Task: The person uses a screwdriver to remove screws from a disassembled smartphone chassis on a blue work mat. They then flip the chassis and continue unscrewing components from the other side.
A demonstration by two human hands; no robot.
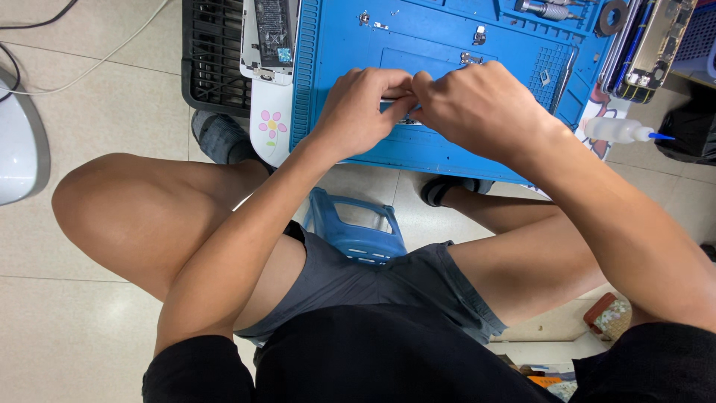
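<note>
My left hand (pixel 363 107) and my right hand (pixel 477 104) meet over a blue work mat (pixel 335 45) on a low table. Both pinch a small flat silver part (pixel 395 101), mostly hidden between my fingertips. Tiny screws and metal bits (pixel 479 34) lie on the mat beyond my hands. An opened phone body (pixel 270 37) rests at the mat's left edge.
A black crate (pixel 212 52) stands left of the mat. A second opened phone (pixel 652 45) and a dark tape roll (pixel 613 16) lie at the top right. A white squeeze bottle (pixel 617 130) with a blue tip sits right. A blue stool (pixel 358 227) shows between my knees.
</note>
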